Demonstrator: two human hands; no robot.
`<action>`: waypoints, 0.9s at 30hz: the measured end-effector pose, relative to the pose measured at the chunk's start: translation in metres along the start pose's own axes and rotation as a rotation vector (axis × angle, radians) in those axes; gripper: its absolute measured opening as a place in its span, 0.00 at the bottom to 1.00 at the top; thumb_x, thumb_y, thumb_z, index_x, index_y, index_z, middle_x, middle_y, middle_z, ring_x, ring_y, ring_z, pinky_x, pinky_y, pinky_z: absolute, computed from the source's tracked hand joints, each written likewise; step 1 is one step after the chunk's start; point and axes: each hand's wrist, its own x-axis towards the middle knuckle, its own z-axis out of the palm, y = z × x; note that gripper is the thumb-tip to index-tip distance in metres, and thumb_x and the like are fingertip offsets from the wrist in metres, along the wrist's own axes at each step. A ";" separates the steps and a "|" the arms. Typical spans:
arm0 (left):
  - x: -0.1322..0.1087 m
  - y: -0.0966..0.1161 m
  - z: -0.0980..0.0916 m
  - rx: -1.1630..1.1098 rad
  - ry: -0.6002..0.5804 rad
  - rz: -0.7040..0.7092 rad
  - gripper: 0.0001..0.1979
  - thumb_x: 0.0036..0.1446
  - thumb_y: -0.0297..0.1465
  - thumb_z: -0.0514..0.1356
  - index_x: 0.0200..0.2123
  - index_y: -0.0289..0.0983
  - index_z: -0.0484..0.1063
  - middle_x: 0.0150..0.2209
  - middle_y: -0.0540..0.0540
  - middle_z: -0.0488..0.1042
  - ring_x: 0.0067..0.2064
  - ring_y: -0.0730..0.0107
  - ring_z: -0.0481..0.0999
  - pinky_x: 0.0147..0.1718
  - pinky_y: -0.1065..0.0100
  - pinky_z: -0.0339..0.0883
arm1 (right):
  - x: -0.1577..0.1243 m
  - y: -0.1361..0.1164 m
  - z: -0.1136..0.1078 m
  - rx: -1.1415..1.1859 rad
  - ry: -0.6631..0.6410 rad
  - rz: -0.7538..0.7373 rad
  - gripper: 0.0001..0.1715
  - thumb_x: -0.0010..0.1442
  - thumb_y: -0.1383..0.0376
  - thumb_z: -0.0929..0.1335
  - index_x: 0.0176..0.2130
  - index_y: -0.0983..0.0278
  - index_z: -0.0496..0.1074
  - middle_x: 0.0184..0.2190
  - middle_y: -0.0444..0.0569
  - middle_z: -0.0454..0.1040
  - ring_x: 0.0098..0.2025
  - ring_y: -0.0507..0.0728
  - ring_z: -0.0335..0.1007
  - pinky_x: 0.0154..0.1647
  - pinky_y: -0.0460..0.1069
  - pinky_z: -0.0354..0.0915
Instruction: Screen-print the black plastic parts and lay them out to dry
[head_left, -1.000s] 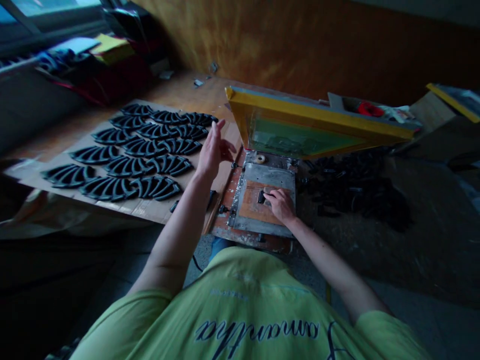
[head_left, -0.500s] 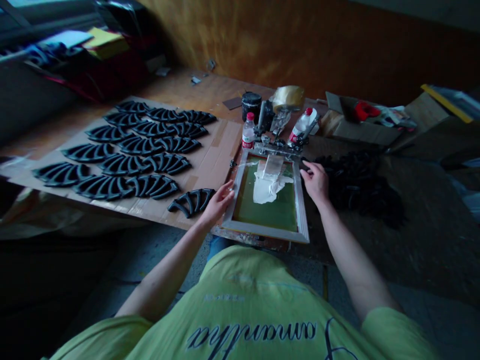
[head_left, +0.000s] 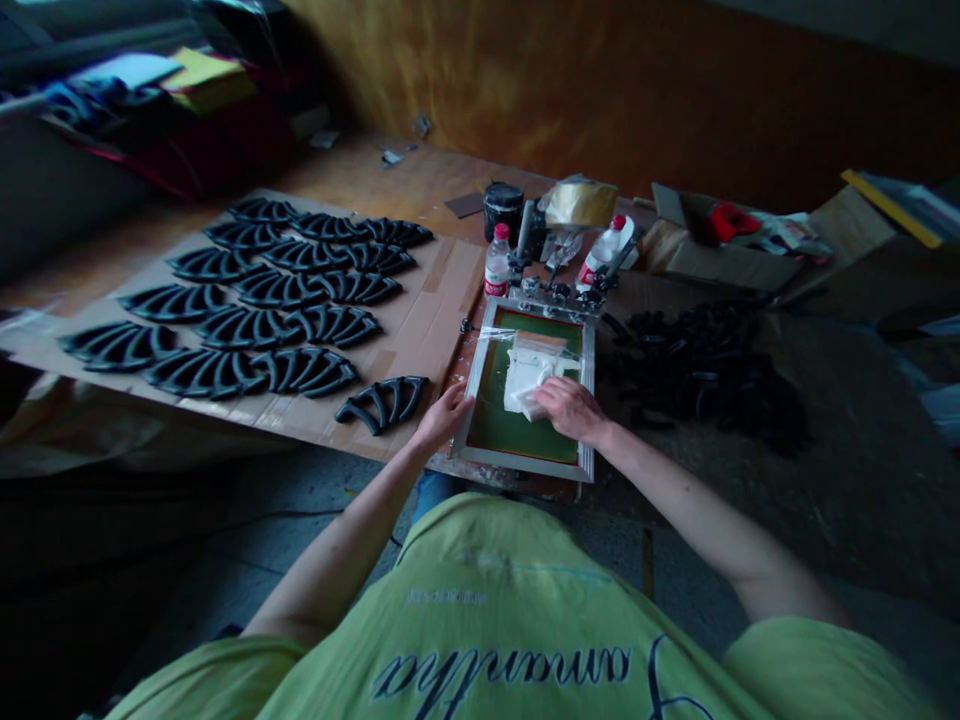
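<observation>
As we log, left hand [head_left: 442,418] sits on screen frame [head_left: 525,465], grip unclear | right hand [head_left: 571,412] lies flat on white wad [head_left: 529,385] | black pieces [head_left: 247,328] in rows at 10 o'clock | loose heap [head_left: 697,370] at 3 o'clock

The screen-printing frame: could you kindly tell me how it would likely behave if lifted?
The frame's rails look rigid, so it should stay stiff; the clamps at its far edge probably let it only swing up; the green mesh looks easily punctured.

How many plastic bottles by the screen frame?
2: an upright red-capped bottle and a tilted red-capped bottle, both beyond the far edge of the silk-screen frame. Others may be hidden behind the clutter there.
</observation>
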 end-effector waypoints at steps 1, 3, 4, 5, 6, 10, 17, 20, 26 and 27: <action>0.000 0.000 0.000 0.001 -0.002 0.002 0.30 0.59 0.44 0.63 0.63 0.40 0.70 0.46 0.42 0.83 0.43 0.60 0.83 0.42 0.64 0.75 | -0.003 0.001 -0.004 0.020 -0.023 -0.051 0.14 0.58 0.76 0.65 0.40 0.64 0.77 0.37 0.52 0.78 0.43 0.59 0.69 0.44 0.52 0.59; -0.001 -0.001 0.001 -0.007 0.006 0.014 0.30 0.59 0.44 0.63 0.63 0.40 0.70 0.46 0.42 0.83 0.44 0.59 0.82 0.43 0.64 0.75 | -0.003 0.006 -0.010 0.065 -0.050 -0.077 0.12 0.56 0.75 0.68 0.38 0.63 0.78 0.36 0.50 0.78 0.42 0.59 0.69 0.43 0.51 0.58; -0.001 0.000 0.001 -0.015 0.014 0.022 0.30 0.59 0.44 0.64 0.62 0.40 0.70 0.47 0.42 0.82 0.45 0.59 0.82 0.44 0.64 0.75 | 0.000 0.007 -0.012 0.080 -0.042 -0.049 0.11 0.56 0.74 0.69 0.37 0.62 0.78 0.35 0.49 0.78 0.41 0.58 0.69 0.43 0.51 0.58; -0.002 0.000 0.001 -0.023 0.022 0.030 0.30 0.59 0.44 0.64 0.62 0.40 0.70 0.47 0.41 0.82 0.45 0.58 0.82 0.44 0.63 0.75 | 0.004 0.008 -0.012 0.088 -0.014 0.000 0.09 0.57 0.72 0.69 0.37 0.62 0.78 0.35 0.49 0.78 0.41 0.59 0.70 0.44 0.52 0.58; -0.002 0.000 0.002 -0.034 0.025 0.035 0.31 0.59 0.45 0.64 0.62 0.40 0.70 0.47 0.41 0.82 0.46 0.58 0.82 0.44 0.63 0.75 | 0.006 0.007 -0.010 0.088 0.024 0.056 0.09 0.58 0.72 0.69 0.37 0.62 0.78 0.35 0.50 0.79 0.42 0.59 0.70 0.44 0.52 0.58; -0.004 -0.002 0.003 -0.102 -0.017 0.017 0.33 0.59 0.46 0.62 0.64 0.38 0.68 0.46 0.40 0.82 0.43 0.60 0.82 0.41 0.65 0.75 | 0.002 -0.007 0.006 0.092 0.112 0.125 0.16 0.59 0.75 0.66 0.44 0.64 0.78 0.44 0.55 0.80 0.47 0.62 0.71 0.48 0.55 0.61; -0.011 0.009 -0.001 -0.220 -0.077 0.015 0.35 0.58 0.47 0.62 0.65 0.37 0.65 0.41 0.42 0.81 0.39 0.63 0.81 0.33 0.69 0.72 | 0.020 -0.001 -0.015 0.175 0.146 0.231 0.16 0.59 0.67 0.73 0.48 0.57 0.78 0.41 0.47 0.80 0.45 0.60 0.74 0.48 0.55 0.67; -0.022 0.032 -0.009 -0.299 -0.086 0.012 0.39 0.56 0.46 0.65 0.67 0.37 0.62 0.39 0.44 0.81 0.35 0.65 0.80 0.30 0.70 0.70 | 0.050 0.016 -0.038 0.193 0.267 0.388 0.32 0.57 0.65 0.75 0.60 0.55 0.72 0.46 0.48 0.79 0.46 0.60 0.75 0.49 0.55 0.69; -0.038 0.109 -0.024 -0.435 0.059 0.226 0.29 0.61 0.55 0.56 0.48 0.36 0.78 0.30 0.46 0.76 0.32 0.66 0.78 0.28 0.69 0.70 | 0.031 0.092 -0.072 0.314 0.523 0.624 0.26 0.66 0.59 0.68 0.60 0.66 0.70 0.34 0.48 0.78 0.35 0.55 0.72 0.45 0.52 0.68; -0.036 0.124 -0.026 -0.465 0.084 0.282 0.30 0.62 0.56 0.53 0.46 0.36 0.78 0.31 0.45 0.76 0.32 0.66 0.78 0.27 0.69 0.71 | 0.018 0.105 -0.070 0.345 0.567 0.713 0.22 0.68 0.59 0.65 0.56 0.69 0.72 0.33 0.49 0.77 0.34 0.55 0.71 0.43 0.52 0.68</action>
